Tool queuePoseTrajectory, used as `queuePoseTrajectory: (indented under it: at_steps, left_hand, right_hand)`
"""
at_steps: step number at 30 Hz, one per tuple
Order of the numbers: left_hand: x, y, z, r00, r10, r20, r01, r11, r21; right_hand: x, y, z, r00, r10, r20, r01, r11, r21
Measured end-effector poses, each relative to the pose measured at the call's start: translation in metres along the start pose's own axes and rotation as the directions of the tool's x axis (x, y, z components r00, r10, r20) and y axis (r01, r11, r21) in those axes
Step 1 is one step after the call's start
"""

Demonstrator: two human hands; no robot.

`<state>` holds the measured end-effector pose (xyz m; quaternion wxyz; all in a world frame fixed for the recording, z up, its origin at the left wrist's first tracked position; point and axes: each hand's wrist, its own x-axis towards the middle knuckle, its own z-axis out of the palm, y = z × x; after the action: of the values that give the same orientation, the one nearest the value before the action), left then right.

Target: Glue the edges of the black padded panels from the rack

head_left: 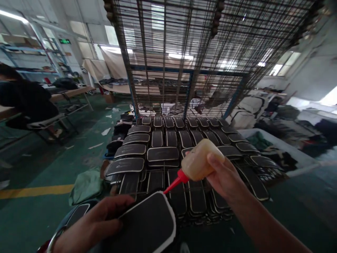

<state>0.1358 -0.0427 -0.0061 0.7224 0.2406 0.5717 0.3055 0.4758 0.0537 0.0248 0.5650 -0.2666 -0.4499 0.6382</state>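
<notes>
A black rounded panel (147, 225) with a white line of glue along its edge is gripped at its left side by my left hand (102, 218), thumb on top. My right hand (221, 175) is wrapped round a squeeze glue bottle (201, 160), tilted with its red nozzle (173, 184) pointing down-left. The nozzle tip is at the panel's far corner, touching or very close to the white line. My left hand's fingers are partly hidden under the panel.
Many similar white-edged panels (162, 154) lie in rows on a rack ahead. Wire mesh shelves (184, 42) rise above them. A green bag (86, 186) lies on the floor at left, a white bin (302, 165) at right. A person (28, 95) sits at a table far left.
</notes>
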Motion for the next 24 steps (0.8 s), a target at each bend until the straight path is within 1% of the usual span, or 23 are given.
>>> queuePoseTrajectory:
  at_steps: [4, 6, 8, 10, 12, 14, 16, 17, 20, 24]
  left_hand:
    - [-0.003, 0.005, 0.006, 0.997, -0.058, 0.047, 0.058, 0.998, -0.010]
    - [-0.005, 0.005, 0.006, 0.996, -0.058, 0.063, 0.056, 0.998, 0.031]
    - [-0.006, 0.004, 0.005, 0.993, -0.017, 0.121, 0.000, 0.990, 0.140]
    - [-0.006, 0.002, 0.002, 0.974, 0.029, 0.226, -0.089, 0.961, 0.261]
    - [-0.007, 0.001, 0.000, 0.942, 0.060, 0.329, -0.172, 0.931, 0.321]
    - [-0.008, 0.000, 0.000, 0.916, 0.076, 0.394, -0.221, 0.915, 0.337]
    - [-0.009, 0.000, 0.001, 0.910, 0.079, 0.407, -0.232, 0.910, 0.343]
    - [-0.010, 0.000, 0.002, 0.915, 0.075, 0.396, -0.225, 0.910, 0.347]
    - [-0.011, 0.001, 0.004, 0.927, 0.066, 0.368, -0.208, 0.908, 0.363]
    - [-0.011, 0.003, 0.007, 0.925, 0.068, 0.374, -0.220, 0.898, 0.380]
  right_hand:
    - [-0.002, 0.001, 0.001, 1.000, 0.012, 0.018, -0.012, 1.000, 0.010]
    - [-0.003, 0.001, 0.001, 0.999, 0.020, 0.034, -0.020, 1.000, 0.012]
    - [-0.004, 0.002, 0.001, 0.998, 0.030, 0.050, -0.031, 0.999, 0.009]
    - [-0.005, 0.005, -0.001, 0.998, 0.038, 0.050, -0.038, 0.999, 0.000]
    - [-0.005, 0.009, -0.005, 0.999, 0.040, 0.024, -0.039, 0.999, -0.017]
    - [-0.005, 0.012, -0.009, 0.999, 0.038, -0.012, -0.038, 0.998, -0.040]
    - [-0.006, 0.014, -0.011, 0.998, 0.041, -0.039, -0.044, 0.997, -0.062]
    - [-0.006, 0.014, -0.012, 0.998, 0.043, -0.044, -0.046, 0.996, -0.071]
    - [-0.007, 0.014, -0.012, 0.998, 0.045, -0.042, -0.049, 0.995, -0.087]
    - [-0.007, 0.014, -0.011, 0.998, 0.036, -0.046, -0.039, 0.996, -0.086]
